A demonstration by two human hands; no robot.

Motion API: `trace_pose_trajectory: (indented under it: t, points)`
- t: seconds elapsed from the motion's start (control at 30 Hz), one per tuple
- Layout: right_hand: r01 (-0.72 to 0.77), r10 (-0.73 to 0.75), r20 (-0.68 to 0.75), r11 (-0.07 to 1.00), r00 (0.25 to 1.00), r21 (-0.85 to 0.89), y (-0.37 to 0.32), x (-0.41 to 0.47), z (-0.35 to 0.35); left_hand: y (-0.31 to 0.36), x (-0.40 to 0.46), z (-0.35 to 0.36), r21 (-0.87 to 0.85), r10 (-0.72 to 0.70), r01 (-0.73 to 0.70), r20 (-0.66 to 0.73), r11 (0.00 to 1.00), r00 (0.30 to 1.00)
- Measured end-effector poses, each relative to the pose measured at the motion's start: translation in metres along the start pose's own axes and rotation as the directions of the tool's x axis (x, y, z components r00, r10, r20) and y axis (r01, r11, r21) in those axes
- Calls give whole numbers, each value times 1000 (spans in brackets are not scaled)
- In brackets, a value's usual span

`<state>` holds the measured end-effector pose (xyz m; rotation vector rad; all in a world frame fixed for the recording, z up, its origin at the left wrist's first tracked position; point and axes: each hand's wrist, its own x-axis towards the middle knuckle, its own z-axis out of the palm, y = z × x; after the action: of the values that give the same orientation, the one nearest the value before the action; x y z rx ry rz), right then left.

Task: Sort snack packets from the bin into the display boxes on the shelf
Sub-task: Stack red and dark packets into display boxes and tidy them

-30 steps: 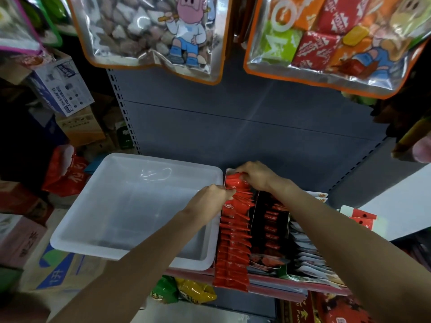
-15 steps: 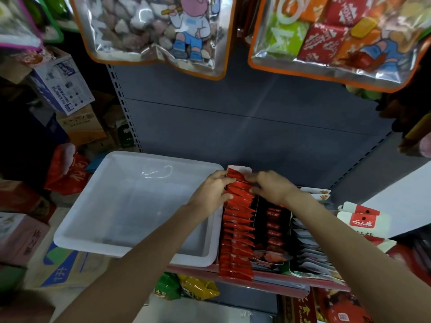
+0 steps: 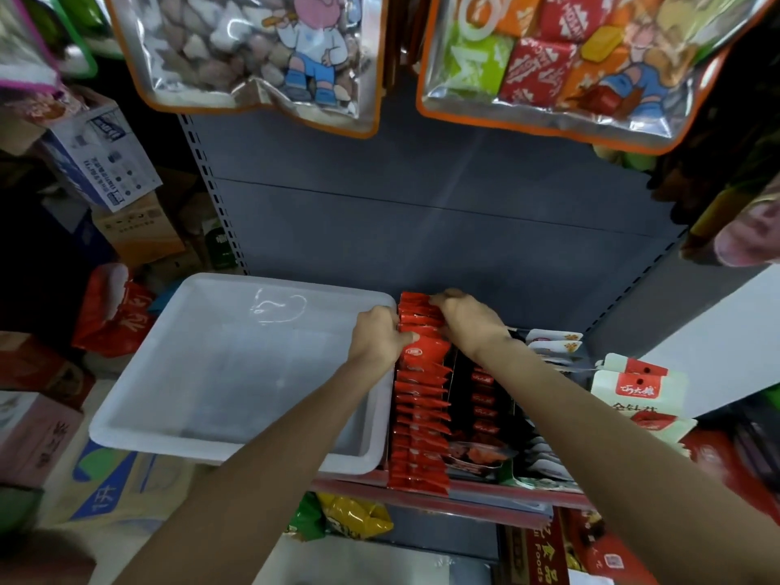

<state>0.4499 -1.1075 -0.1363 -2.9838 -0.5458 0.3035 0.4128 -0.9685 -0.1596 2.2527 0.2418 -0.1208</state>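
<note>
our left hand curls its fingers onto the left edge of the red snack packets, thumb pressing a packet face, while our right hand pinches the far end of the same row from the right, so we judge both hands clamped on the stack between them. the packets lie directly between the two hands; the row's long axis runs near to far, from the shelf's front lip to the hands at its far end. neither hand is clearly nearer. we see one red row, with too many packets overlapping to count exactly. just right of it sits one dark row, then one row of white packets. left of the red row, touching it, is one white bin, which looks empty to us, so sorting seems nearly done.
</note>
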Motion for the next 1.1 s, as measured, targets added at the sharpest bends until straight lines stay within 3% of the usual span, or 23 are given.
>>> trace_pose_trajectory:
  t: [0.13, 0.23, 0.33, 0.4, 0.5, 0.63, 0.8, 0.93, 1.0, 1.1]
  points:
    - [57, -55, -13, 985, 998, 164, -5, -21, 2, -8, 0, -1, 10, -16, 17, -50, 1000, 999]
    - [133, -137, -49, 988, 989, -74, -5, -43, 12, -15, -14, -2, -107, 51, -55, -32, 993, 998]
    - [159, -184, -99, 963, 978, -218, -5, -45, 20, -23, -35, -7, -134, 270, -265, 21, 955, 963]
    - [177, -215, -129, 951, 968, -255, -5, -43, 20, -27, -48, -15, -98, 383, -372, 146, 923, 912]
    - [193, -224, -124, 955, 967, -225, -7, -42, 18, -33, -64, -24, 88, 378, -464, 458, 881, 805]
    - [208, -232, -117, 960, 966, -188, -10, -45, 15, -41, -71, -19, 350, 394, -690, 621, 634, 678]
    - [187, -205, -96, 968, 974, -169, -7, -44, 20, -40, -72, -12, 455, 425, -680, 544, 575, 724]
    - [143, -145, -52, 989, 988, -40, -9, -40, 16, -43, -73, -5, 525, 478, -664, 461, 532, 748]
    - [151, -151, 0, 988, 988, -33, -10, -39, 12, -42, -73, -1, 521, 461, -642, 446, 562, 767]
    - [146, -146, 16, 989, 989, -8, -11, -39, 10, -37, -70, -1, 416, 424, -587, 423, 694, 801]
